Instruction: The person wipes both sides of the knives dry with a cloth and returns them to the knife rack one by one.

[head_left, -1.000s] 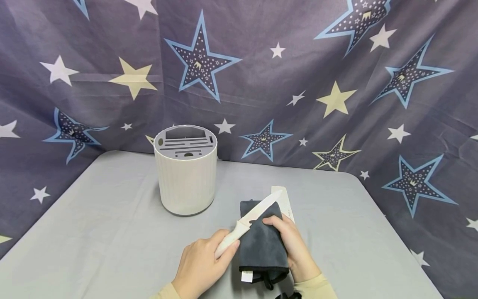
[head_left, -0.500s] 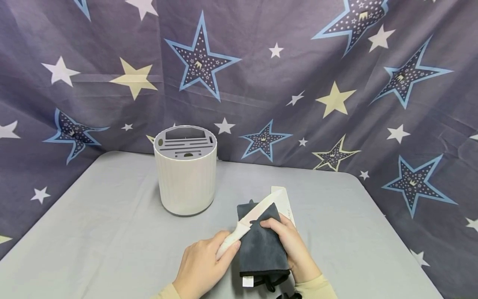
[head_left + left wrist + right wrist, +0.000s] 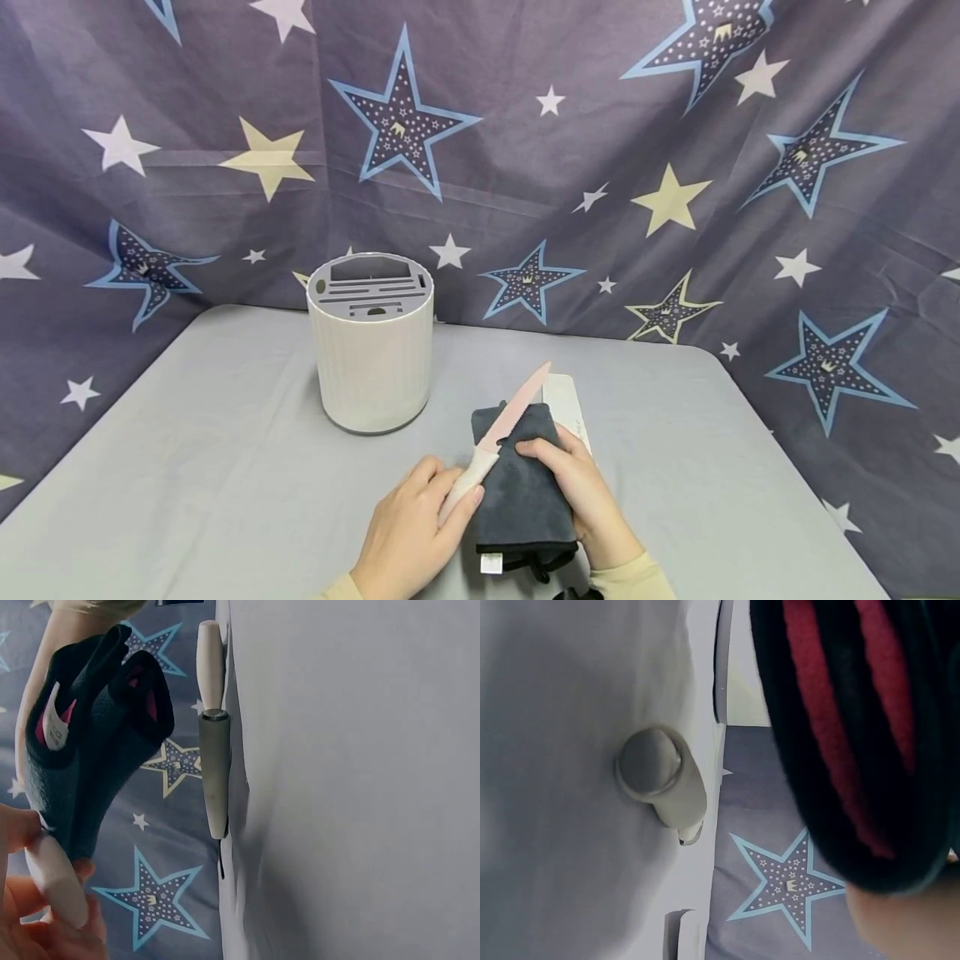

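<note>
My left hand [image 3: 416, 525] grips a knife [image 3: 513, 415] by its white handle; the handle [image 3: 58, 881] shows between the fingers in the left wrist view. Its pink, partly serrated blade points up and away, across the upper part of a folded dark grey cloth [image 3: 525, 500]. My right hand [image 3: 581, 492] holds that cloth from the right, thumb on top. Black edging, a white tag and a loop show at its near end. Reddish inner layers of the cloth [image 3: 840, 712] appear in the right wrist view. Whether blade and cloth touch, I cannot tell.
A flat white piece [image 3: 566, 400] lies behind the cloth, partly covered. A round white knife block [image 3: 375, 367] with a grey slotted top stands at the back left. On the table [image 3: 225, 467], pale handle-like items [image 3: 215, 750] show in the left wrist view.
The knife has turned anticlockwise, its tip swinging left off the white piece and its blade now showing pink. The cloth has shifted slightly left with the right thumb.
</note>
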`<state>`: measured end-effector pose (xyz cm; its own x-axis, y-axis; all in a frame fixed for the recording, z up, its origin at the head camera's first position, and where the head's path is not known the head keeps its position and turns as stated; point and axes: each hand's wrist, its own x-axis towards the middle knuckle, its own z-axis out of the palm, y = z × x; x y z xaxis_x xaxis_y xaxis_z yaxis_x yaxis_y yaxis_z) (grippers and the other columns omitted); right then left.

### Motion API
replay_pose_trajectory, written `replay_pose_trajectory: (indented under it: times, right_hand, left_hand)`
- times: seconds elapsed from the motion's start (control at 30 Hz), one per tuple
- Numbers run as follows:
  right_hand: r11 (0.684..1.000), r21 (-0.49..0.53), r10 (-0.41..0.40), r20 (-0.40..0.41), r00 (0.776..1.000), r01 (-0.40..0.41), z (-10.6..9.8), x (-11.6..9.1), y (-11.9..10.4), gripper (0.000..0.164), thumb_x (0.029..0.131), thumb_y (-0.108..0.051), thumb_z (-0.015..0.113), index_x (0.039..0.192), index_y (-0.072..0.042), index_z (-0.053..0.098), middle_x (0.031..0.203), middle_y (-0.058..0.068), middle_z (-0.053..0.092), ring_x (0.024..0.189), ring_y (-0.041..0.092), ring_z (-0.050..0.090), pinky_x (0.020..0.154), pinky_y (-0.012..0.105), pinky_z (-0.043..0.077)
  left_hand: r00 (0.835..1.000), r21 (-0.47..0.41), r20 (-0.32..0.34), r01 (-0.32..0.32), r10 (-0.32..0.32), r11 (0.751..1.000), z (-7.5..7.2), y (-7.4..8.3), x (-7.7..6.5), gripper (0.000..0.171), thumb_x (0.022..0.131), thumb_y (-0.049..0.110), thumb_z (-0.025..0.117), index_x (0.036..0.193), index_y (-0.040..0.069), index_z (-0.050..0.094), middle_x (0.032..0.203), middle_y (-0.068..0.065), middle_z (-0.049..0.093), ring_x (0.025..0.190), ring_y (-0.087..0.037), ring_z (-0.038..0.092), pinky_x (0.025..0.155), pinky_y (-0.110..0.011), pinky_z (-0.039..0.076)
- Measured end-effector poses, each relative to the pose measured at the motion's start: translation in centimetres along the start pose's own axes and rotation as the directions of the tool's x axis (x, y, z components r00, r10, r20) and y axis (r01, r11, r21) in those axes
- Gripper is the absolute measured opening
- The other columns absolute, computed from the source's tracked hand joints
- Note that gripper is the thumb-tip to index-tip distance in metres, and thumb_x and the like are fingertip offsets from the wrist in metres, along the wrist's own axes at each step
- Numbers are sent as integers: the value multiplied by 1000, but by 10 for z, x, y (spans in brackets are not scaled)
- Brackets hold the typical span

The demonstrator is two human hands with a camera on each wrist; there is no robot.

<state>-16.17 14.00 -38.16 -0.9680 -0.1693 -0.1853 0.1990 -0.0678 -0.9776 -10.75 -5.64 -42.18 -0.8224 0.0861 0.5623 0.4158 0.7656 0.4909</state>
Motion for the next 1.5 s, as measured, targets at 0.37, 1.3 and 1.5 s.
replay_pose_trajectory:
  times: [0.37,1.3,1.5]
  right_hand:
    - [998,-12,-60,-103,993,59,8,-1,-1,42,86,-14,69,124,-3,57,93,5,68,73,17,69,67,35,57]
    - [977,-2,-208,-225,952,213,34,-8,2,32,85,-9,72,107,-1,49,97,7,59,75,16,65,64,31,57]
    - [981,-22,-192,-194,962,192,34,-9,3,33,85,-12,71,109,-2,50,98,8,60,76,18,65,65,32,57]
  left_hand:
    - [996,-155,51,76,-69,985,0,4,1,20,91,31,72,105,18,65,84,18,53,67,5,44,58,-19,40]
    - [990,-212,79,134,-120,968,-3,10,5,25,96,35,65,109,14,67,86,10,54,65,5,43,58,-17,41]
    - [986,-228,83,157,-141,961,-3,10,6,23,96,34,65,109,15,68,86,11,54,66,5,44,59,-17,42]
